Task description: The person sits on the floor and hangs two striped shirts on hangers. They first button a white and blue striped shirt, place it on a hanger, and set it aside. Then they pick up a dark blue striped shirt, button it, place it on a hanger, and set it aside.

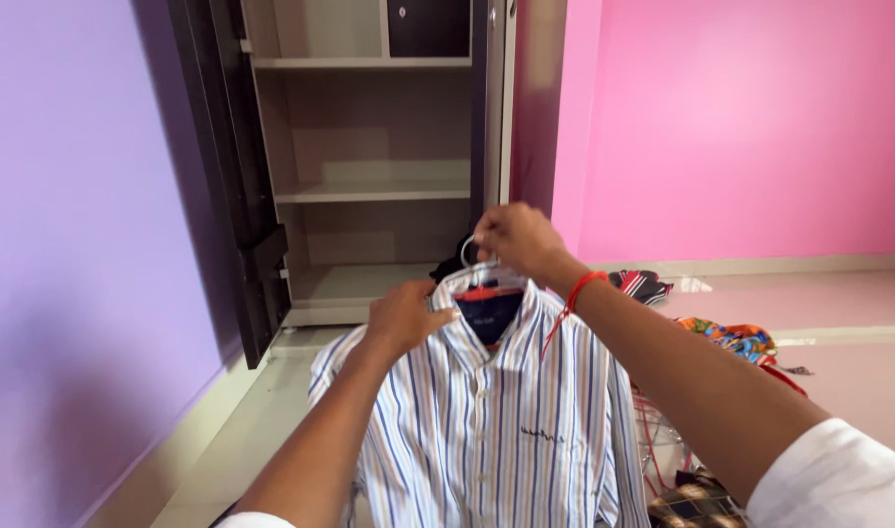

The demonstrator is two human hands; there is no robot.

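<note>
Shirt (487,420): striped, hanging on hanger, in front of open wardrobe (369,166).
Left hand (405,318): closed on collar, left side.
Right hand (516,240): fingers pinched around hanger (482,284) hook, holding it up.

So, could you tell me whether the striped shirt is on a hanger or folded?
On a hanger: the striped shirt hangs spread from a hanger, whose hook the right hand grips.

striped shirt (487,420): hem cut off by bottom edge | hanger (482,279): mostly covered by collar, hook hidden in right hand (516,240) | wardrobe (369,147): top cropped | clothes heap (731,337): partly hidden behind right forearm
</note>
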